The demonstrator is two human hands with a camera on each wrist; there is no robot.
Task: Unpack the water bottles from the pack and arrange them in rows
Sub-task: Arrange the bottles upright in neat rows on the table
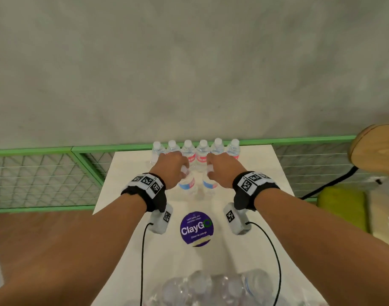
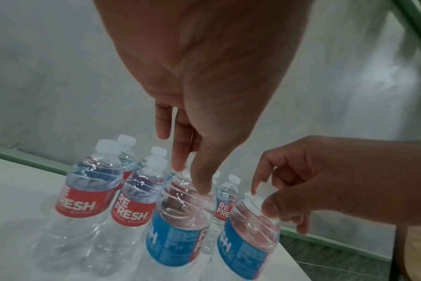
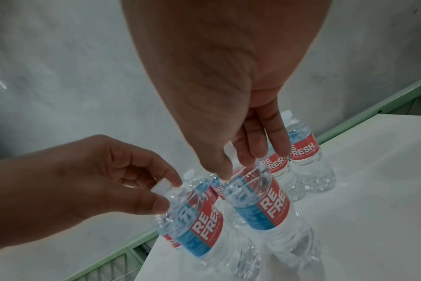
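More bottles wait in the pack [image 1: 211,288] at the bottom; six stand in a back row [image 1: 195,149], while the left hand [image 1: 172,166] and right hand [image 1: 222,167] each pinch one bottle's cap in row two.

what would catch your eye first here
Both hands at mid-table, each pinching a bottle by its cap: the left hand on the left bottle, the right hand on the right bottle. Behind them a row of six bottles lines the table's far edge. Nearer, a purple ClayGo sticker and the plastic-wrapped pack at the near edge.
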